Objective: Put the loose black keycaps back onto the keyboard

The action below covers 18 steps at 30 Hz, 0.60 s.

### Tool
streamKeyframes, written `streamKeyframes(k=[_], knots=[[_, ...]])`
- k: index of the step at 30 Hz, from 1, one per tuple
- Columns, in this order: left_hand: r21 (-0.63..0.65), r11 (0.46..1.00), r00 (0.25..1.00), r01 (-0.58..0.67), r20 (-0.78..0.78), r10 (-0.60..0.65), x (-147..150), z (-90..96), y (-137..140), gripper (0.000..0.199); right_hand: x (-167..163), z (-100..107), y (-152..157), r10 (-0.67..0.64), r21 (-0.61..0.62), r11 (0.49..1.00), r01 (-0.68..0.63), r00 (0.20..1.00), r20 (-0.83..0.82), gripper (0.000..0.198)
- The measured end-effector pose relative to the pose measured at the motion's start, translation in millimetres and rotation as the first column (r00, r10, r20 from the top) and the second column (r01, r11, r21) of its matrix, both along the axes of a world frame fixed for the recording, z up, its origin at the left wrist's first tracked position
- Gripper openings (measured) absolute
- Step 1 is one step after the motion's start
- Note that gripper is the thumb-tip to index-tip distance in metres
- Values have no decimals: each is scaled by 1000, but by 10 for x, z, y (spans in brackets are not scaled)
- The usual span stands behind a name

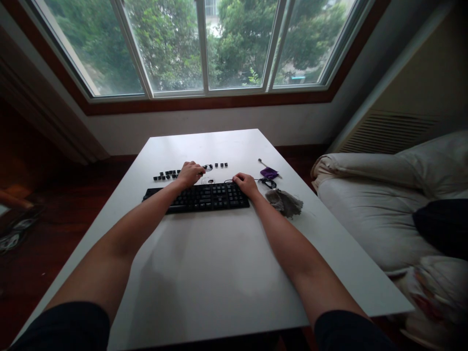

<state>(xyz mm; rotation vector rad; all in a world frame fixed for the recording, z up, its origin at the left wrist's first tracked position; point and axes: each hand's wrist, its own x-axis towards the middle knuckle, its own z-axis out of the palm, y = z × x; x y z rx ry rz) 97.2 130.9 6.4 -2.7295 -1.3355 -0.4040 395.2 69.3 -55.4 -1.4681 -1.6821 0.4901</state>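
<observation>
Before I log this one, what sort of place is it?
Probably a living room at home: a sofa right of the table, a curtain, and a wide window facing trees.

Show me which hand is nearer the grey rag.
The right hand, at the right end of the keyboard; the left hand is farther off, beside loose keys.

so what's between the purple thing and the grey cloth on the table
A coiled black cable lies between the purple thing and the grey cloth, seen in the head view.
</observation>
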Motion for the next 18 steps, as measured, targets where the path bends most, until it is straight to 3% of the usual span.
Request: streamKeyframes(k=[5,9,18], knots=[[-180,982,997,-53,43,61,-271,115,-69,23,-14,13,-8,2,-2,1000,-2,1000,-2,30],[-314,949,995,-9,88,39,-374,104,-209,23,-4,6,3,-1,-8,1000,1,1000,-4,30],[-373,927,987,30,160,32,-416,15,-482,23,6,7,3,7,-4,1000,-7,1000,-6,31]])
